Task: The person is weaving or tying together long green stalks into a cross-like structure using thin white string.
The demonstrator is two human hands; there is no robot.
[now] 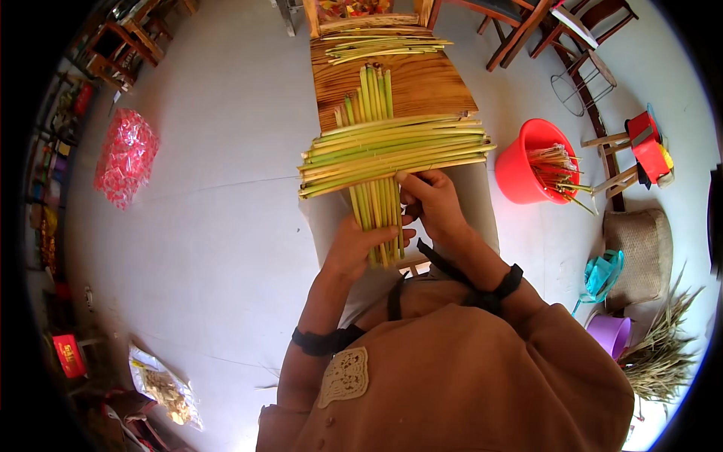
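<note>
A cross-shaped lattice of green-yellow plant stems [390, 148] lies over my lap and the near edge of the wooden chair seat [418, 87]. Several stems run lengthwise, and a wider band of stems crosses them. Around the near ends of the lengthwise stems [375, 209] my left hand [353, 246] is closed, thumb on top and fingertips showing at their right side. My right hand [440, 200] has its thumb on the nearest crosswise stem [361, 182], just right of the crossing. Its other fingers are partly hidden below.
Loose stems [387, 45] lie at the chair seat's far end. On the right stands a red bucket [511, 169] holding thin stalks, with a wooden stool [607, 141] beyond it. A pink-patterned plastic bag [127, 158] rests on the floor at left. Dry stalks [661, 350] lean by a purple bucket [610, 334].
</note>
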